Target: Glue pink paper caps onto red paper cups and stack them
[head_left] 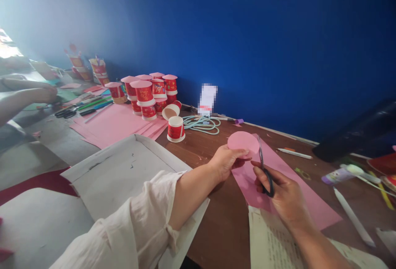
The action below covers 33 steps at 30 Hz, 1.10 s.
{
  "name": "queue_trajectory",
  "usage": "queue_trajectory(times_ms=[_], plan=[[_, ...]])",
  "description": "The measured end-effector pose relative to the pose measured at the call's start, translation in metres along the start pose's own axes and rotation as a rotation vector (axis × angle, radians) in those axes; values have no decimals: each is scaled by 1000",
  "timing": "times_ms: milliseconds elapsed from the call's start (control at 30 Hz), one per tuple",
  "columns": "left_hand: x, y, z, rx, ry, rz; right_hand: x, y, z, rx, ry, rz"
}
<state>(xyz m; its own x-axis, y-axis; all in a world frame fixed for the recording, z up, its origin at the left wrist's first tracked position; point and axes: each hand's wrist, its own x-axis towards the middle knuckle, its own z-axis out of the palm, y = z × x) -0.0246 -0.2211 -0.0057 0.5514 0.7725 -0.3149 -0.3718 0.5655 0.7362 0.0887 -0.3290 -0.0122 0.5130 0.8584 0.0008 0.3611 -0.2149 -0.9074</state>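
Cream cloth sleeve [123, 230], worn on the left arm, nearest of all; left grip [227, 161], a bare hand, grasping a round pink paper disc [243, 142] by its near edge, thumb on top, the disc raised above the counter [222, 223], which is of dark brown wood; right grip [284, 197], a bare hand, grasping black-handled metal scissors [261, 153], blades at the disc's right edge, their opening too fine to tell.

Beneath both hands, one large pink paper sheet [283, 166], its near edge over a cream printed page [262, 236]; to the right, a slim white pen [295, 153], a thicker white marker [354, 217] and a purple-and-white tube [342, 174].

Left of the hands, a pale grey board with folded edges [133, 170]; beyond it, a spread of pink paper sheets [120, 122]; on and beside these, red patterned paper cups topped with pink discs [144, 93], several stacked in twos; one uncovered red-and-white paper cup [176, 129], inverted, near a coiled pale blue-green cord [201, 126].

Far left, another person's hand [46, 95]; behind everything, a deep blue wall [247, 46].
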Motion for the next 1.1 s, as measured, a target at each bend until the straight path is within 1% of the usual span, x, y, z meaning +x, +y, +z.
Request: queue_trajectory(times_ms=[300, 533, 733, 867, 933, 1000, 1100], plan=[[4, -3, -2, -20, 19, 18, 0, 0, 0, 40, 21, 45], [4, -2, -2, -3, 60, 54, -2, -5, 2, 91, 39, 28], [9, 6, -4, -21, 40, 144, 1, 4, 0, 140, 18, 65], [15, 15, -11, 36, -20, 241, -3, -1, 1, 119, 20, 78], [17, 19, -14, 68, -30, 280, -6, -5, 2, 128, 18, 76], [18, 23, -17, 74, -17, 297, -8, -7, 3, 153, -21, 74], [17, 25, -17, 59, -3, 285, -7, -4, 4, 159, -134, 74]])
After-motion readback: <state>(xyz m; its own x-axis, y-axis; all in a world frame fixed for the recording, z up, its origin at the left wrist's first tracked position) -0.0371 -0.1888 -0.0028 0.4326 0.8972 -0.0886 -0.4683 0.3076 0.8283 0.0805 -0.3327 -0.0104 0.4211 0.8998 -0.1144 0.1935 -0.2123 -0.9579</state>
